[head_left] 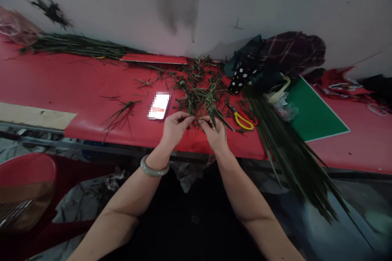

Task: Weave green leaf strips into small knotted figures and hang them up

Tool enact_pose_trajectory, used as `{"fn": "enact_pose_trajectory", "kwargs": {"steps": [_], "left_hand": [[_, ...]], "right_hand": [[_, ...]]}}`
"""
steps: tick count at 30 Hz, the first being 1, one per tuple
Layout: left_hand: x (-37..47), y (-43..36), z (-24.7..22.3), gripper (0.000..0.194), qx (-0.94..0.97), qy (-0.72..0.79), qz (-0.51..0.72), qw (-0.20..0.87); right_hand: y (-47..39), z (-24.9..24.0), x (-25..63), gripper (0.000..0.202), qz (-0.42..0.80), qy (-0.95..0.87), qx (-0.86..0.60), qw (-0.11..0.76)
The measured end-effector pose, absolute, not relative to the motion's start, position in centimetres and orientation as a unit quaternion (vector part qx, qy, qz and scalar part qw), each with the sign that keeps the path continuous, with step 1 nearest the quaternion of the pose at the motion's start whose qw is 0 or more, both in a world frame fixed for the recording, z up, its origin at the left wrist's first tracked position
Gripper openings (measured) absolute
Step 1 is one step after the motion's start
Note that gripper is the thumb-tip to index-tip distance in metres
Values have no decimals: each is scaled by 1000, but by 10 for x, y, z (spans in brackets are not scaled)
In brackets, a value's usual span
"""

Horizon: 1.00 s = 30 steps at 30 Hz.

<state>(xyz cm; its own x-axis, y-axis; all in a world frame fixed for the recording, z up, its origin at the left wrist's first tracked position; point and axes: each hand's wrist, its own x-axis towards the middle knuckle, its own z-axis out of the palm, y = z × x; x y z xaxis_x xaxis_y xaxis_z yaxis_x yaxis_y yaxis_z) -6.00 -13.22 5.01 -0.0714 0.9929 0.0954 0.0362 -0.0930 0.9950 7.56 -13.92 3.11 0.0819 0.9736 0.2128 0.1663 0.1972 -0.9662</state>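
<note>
Both hands are close together over the near edge of the red tabletop. My left hand, with a pale bangle on its wrist, pinches part of a green leaf piece. Thumb and fingers of my right hand are closed on the woven green leaf piece, whose pointed strips stick out over the fingers. Behind them lies a pile of knotted leaf pieces. Left of my hands is a lit phone. Scissors with yellow and red handles lie to the right.
Long green leaves hang over the front edge at the right, beside a green board. A leaf bundle lies along the wall. Dark cloth is heaped at the back right. A red stool stands lower left.
</note>
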Motion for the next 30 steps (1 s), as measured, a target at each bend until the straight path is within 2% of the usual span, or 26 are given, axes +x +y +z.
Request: {"fn": "enact_pose_trajectory", "kwargs": {"steps": [9,14,18,21,25,30], "left_hand": [[-45,-148,47,18,640,518,461,332],[-43,-160,47,18,690,509,436,274],[-44,-176,61,23,676,498,443,314],[-47,-189,74,28,655,481,438,384],[-49,-204,82,24,648,437,412,468],[-48,-221,78,22,653,417,415,476]], "right_hand": [[-145,45,84,25,404,-512,-501,568],[-156,55,85,22,377,-538,-508,558],[-164,62,88,20,429,-503,-484,572],[-171,67,91,20,497,-456,-445,589],[-183,73,92,19,544,-423,-391,610],[-202,74,91,16,554,-415,-357,627]]}}
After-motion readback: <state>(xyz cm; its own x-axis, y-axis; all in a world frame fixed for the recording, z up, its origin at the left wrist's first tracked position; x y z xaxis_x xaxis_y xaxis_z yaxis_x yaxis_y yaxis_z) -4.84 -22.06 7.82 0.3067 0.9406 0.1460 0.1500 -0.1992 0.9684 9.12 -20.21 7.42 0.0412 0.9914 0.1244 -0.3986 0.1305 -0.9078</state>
